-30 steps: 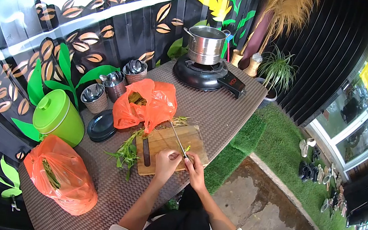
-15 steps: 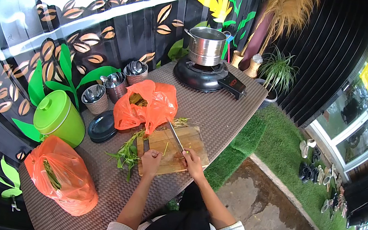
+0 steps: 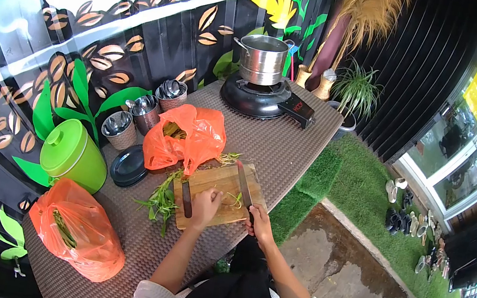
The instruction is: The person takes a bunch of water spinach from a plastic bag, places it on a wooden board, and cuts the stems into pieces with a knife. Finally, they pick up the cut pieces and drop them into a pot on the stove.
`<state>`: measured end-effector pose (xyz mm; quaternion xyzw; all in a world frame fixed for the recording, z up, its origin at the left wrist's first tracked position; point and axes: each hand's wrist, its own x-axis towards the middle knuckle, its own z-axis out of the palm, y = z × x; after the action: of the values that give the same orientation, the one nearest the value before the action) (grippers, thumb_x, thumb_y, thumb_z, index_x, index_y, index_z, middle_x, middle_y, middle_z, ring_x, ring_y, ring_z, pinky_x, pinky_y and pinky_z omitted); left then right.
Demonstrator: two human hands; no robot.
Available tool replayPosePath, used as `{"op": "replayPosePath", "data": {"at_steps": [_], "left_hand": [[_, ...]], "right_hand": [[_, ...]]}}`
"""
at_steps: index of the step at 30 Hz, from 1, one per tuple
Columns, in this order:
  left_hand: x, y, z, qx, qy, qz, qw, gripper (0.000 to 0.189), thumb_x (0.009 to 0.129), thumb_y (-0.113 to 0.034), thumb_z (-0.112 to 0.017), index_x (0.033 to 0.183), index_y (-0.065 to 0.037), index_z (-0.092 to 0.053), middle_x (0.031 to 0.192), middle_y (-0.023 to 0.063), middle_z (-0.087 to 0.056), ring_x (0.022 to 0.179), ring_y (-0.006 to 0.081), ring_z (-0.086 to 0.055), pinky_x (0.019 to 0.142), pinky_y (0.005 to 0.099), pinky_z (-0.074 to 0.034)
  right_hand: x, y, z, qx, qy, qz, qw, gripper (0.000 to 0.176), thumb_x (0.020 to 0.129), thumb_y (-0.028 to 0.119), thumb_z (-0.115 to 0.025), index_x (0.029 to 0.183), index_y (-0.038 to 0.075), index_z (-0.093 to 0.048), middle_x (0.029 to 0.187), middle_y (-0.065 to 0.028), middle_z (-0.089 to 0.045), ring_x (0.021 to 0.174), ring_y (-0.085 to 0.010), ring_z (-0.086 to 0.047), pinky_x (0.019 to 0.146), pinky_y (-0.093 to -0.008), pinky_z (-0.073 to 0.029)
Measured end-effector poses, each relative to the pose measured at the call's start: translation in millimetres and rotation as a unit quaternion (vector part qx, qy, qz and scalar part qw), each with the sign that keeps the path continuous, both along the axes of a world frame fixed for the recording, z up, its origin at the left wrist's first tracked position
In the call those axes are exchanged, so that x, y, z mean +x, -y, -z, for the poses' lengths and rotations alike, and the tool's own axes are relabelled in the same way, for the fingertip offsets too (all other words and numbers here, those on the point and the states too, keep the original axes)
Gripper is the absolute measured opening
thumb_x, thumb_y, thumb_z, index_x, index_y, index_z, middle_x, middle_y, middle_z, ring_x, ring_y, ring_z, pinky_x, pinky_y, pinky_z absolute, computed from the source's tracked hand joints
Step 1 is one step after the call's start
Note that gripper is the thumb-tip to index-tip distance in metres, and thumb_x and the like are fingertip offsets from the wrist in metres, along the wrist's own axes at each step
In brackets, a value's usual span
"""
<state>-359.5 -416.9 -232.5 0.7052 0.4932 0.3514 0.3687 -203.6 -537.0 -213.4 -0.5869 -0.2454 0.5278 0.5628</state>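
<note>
My right hand (image 3: pixel 261 223) grips the handle of a knife (image 3: pixel 244 185), its blade pointing away from me over the right part of a wooden cutting board (image 3: pixel 210 177). Over the board's middle, my left hand (image 3: pixel 205 206) is closed, fingertips pinched together; what they hold, if anything, is too small to make out. Thin cut green pieces (image 3: pixel 236 199) lie on the wood between the two hands. Leafy green stems (image 3: pixel 159 202) are heaped along the board's left side. Just behind the board sits an open orange plastic bag (image 3: pixel 207 135) with greens inside.
A second orange bag (image 3: pixel 80 233) stands at the front left, beside a lidded green bucket (image 3: pixel 76 153). Dark plates (image 3: pixel 129 165) and several cutlery cups (image 3: pixel 145 113) line the wall side. At the far end, a steel pot (image 3: pixel 263 61) sits on a black burner (image 3: pixel 251 99).
My right hand has moved right and slightly nearer me, swinging the knife more upright in view. My left hand has shifted right over the board. Cut green pieces now show between them.
</note>
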Motion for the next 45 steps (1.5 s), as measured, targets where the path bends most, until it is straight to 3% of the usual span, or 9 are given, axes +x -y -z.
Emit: {"op": "replayPosePath", "data": {"at_steps": [4,6,16,18,29,34,35,40,45], "left_hand": [[25.3,-1.8,-3.5,-0.005,-0.084,0.004,0.996,0.029,0.079,-0.033,-0.072,0.074,-0.004,-0.071,0.069,0.0169,-0.067,0.064,0.0327,-0.067,0.061,0.0413,-0.051],[37.9,-3.2,-0.5,0.000,-0.175,-0.072,0.982,0.032,0.073,-0.036,-0.076,0.069,-0.004,-0.071,0.066,0.0168,-0.066,0.065,0.0314,-0.067,0.064,0.0402,-0.052],[40.1,-14.1,15.5,-0.002,-0.122,-0.066,0.990,0.014,0.069,-0.019,-0.071,0.073,-0.005,-0.072,0.067,0.0131,-0.068,0.067,0.0277,-0.068,0.067,0.0365,-0.054],[33.4,-13.9,13.3,-0.016,-0.081,-0.039,0.996,0.018,0.066,-0.017,-0.075,0.076,-0.003,-0.072,0.072,0.0140,-0.070,0.067,0.0242,-0.069,0.064,0.0337,-0.053],[16.1,-18.5,29.8,0.021,-0.067,0.043,0.997,0.010,0.070,-0.008,-0.071,0.078,-0.001,-0.070,0.072,0.0128,-0.068,0.071,0.0249,-0.068,0.066,0.0330,-0.053],[8.4,-21.4,42.2,0.091,-0.130,0.090,0.983,0.009,0.075,-0.007,-0.065,0.082,-0.002,-0.067,0.083,0.0127,-0.064,0.089,0.0315,-0.061,0.076,0.0402,-0.049],[7.3,-19.9,44.5,0.141,-0.155,0.096,0.973,0.010,0.077,-0.007,-0.063,0.086,-0.003,-0.064,0.089,0.0128,-0.061,0.093,0.0326,-0.057,0.081,0.0419,-0.046],[-4.3,-6.8,25.0,0.189,-0.251,0.111,0.943,0.013,0.083,-0.008,-0.057,0.095,-0.005,-0.058,0.105,0.0131,-0.054,0.099,0.0331,-0.052,0.088,0.0432,-0.039],[-9.8,-5.3,10.8,0.187,-0.087,0.055,0.977,0.009,0.085,-0.011,-0.060,0.093,-0.007,-0.059,0.090,0.0085,-0.063,0.091,0.0289,-0.056,0.086,0.0380,-0.036]], "right_hand": [[1.0,5.3,-3.8,-0.008,-0.021,0.010,1.000,0.018,0.099,0.027,-0.045,0.107,0.011,-0.045,0.059,0.0007,-0.042,0.046,-0.0075,-0.037,0.040,-0.0225,-0.028],[0.9,8.5,-3.1,-0.019,-0.026,0.011,0.999,0.014,0.098,0.024,-0.044,0.103,0.011,-0.043,0.060,-0.0001,-0.043,0.047,-0.0078,-0.038,0.040,-0.0223,-0.029],[-0.7,25.2,24.7,-0.017,0.008,0.028,0.999,0.013,0.094,0.012,-0.048,0.104,0.007,-0.042,0.060,-0.0025,-0.046,0.046,-0.0101,-0.042,0.038,-0.0244,-0.035],[-6.7,30.1,20.8,-0.034,0.128,0.024,0.991,0.015,0.093,0.009,-0.049,0.105,0.004,-0.042,0.059,-0.0053,-0.051,0.042,-0.0128,-0.048,0.035,-0.0274,-0.038],[-20.1,25.6,31.7,-0.025,0.219,0.033,0.975,0.021,0.090,0.011,-0.052,0.107,0.001,-0.044,0.054,-0.0080,-0.054,0.038,-0.0162,-0.053,0.033,-0.0304,-0.040],[-34.2,11.3,52.0,0.064,0.438,0.046,0.895,0.021,0.089,0.013,-0.053,0.106,0.002,-0.047,0.052,-0.0103,-0.057,0.044,-0.0209,-0.060,0.043,-0.0344,-0.047],[-34.8,10.2,46.6,0.015,0.372,0.012,0.928,0.026,0.087,0.016,-0.055,0.105,0.000,-0.046,0.073,-0.0274,-0.062,0.070,-0.0436,-0.064,0.061,-0.0497,-0.049],[-35.3,4.7,23.4,-0.010,0.323,0.004,0.946,0.024,0.089,0.016,-0.055,0.104,0.000,-0.046,0.074,-0.0266,-0.063,0.073,-0.0451,-0.063,0.062,-0.0503,-0.049],[-37.0,5.7,25.9,0.018,0.419,0.030,0.907,0.023,0.088,0.014,-0.056,0.102,-0.001,-0.046,0.079,-0.0279,-0.063,0.075,-0.0463,-0.063,0.064,-0.0512,-0.050]]}}
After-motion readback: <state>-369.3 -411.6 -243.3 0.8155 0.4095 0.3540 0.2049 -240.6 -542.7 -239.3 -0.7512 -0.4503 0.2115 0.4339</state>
